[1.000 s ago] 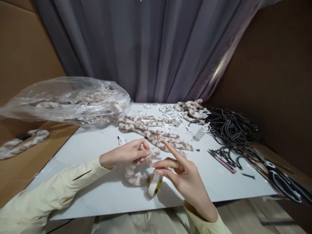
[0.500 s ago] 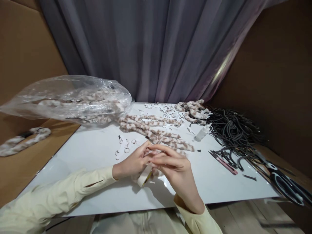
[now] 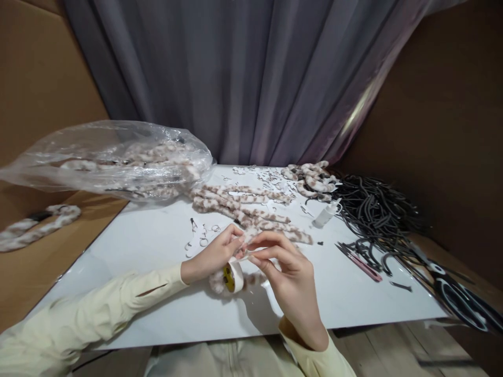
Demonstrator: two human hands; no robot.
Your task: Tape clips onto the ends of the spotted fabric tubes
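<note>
My left hand (image 3: 220, 254) is closed, its thumb and fingertips pressed together over something too small to make out. Just below those fingertips hangs a roll of white tape (image 3: 238, 275) with a yellow core side facing left. My right hand (image 3: 291, 277) pinches a thin pale strip of tape (image 3: 245, 256) between thumb and fingers, close to the left fingertips. Behind and below the roll is a fluffy white and brown furry strip (image 3: 254, 280), partly hidden by the tape and hands. More spotted furry strips (image 3: 220, 204) lie on the table beyond my hands.
A clear plastic bag (image 3: 157, 136) of furry pieces lies at the left. Metal rings and clips (image 3: 203, 242) are near my left hand. On the right are a white bottle (image 3: 326, 213), black cords (image 3: 377, 209), pink-handled tweezers (image 3: 363, 266) and black-handled scissors (image 3: 463, 301).
The tape roll has turned so its yellow side shows. My right hand has drawn slightly back to the right, its fingers now pinching a strip and apart from the left fingers.
</note>
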